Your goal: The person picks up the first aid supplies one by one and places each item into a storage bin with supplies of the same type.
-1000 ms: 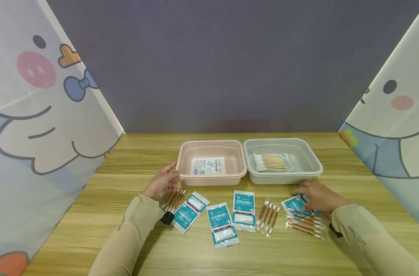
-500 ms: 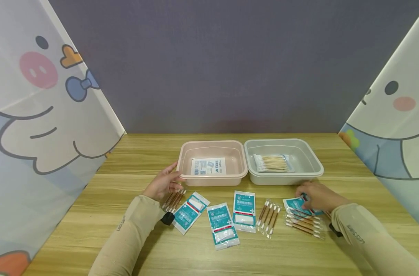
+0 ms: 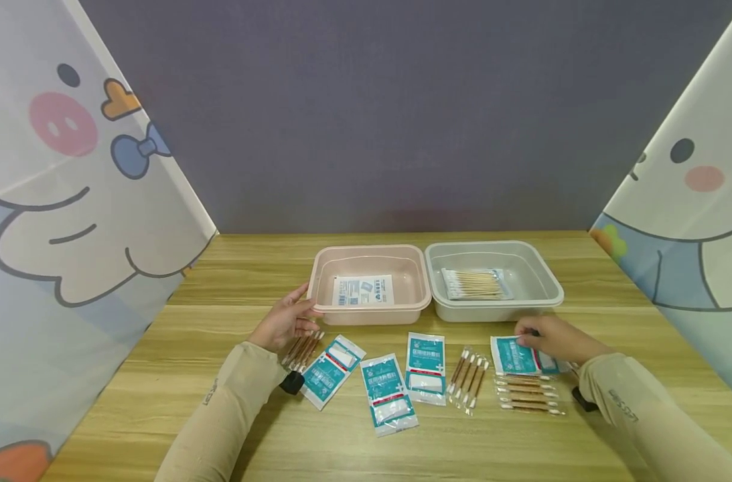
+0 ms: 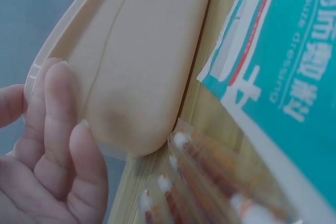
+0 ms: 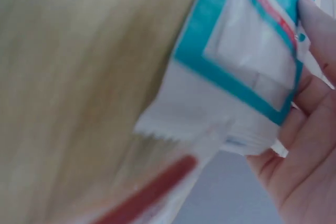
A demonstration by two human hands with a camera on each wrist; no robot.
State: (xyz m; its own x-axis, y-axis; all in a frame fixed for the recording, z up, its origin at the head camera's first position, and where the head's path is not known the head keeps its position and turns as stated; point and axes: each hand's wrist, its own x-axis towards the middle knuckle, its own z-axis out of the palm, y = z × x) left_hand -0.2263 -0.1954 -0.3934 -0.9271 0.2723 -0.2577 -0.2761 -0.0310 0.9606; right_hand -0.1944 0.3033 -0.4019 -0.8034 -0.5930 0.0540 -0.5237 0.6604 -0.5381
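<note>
My right hand (image 3: 558, 337) pinches a teal-and-white gauze dressing packet (image 3: 516, 355), its thumb (image 5: 317, 30) across the printed face in the right wrist view. Just in front of that packet lies a clear sleeve of brown-stick cotton swabs (image 3: 528, 393). At the left front corner of a pink plastic tub (image 3: 372, 316), my left hand (image 3: 284, 321) holds the rim, with fingers (image 4: 60, 93) against the outer wall. Below this hand are another swab sleeve (image 3: 303, 350) and a tilted gauze dressing packet (image 3: 332, 371). Inside the pink tub lies a white printed packet (image 3: 362, 290).
A grey plastic tub (image 3: 498, 313) stands against the pink one and contains a pack of wooden-stick cotton swabs (image 3: 475, 284). Two gauze packets (image 3: 388, 395) and a swab sleeve (image 3: 468, 380) lie between the hands. A dark wall panel (image 3: 402, 120) rises behind the table.
My right hand has drawn the gauze packet up, off the swab sleeve that overlapped it; that sleeve now lies straighter. The left hand has kept its place on the pink tub.
</note>
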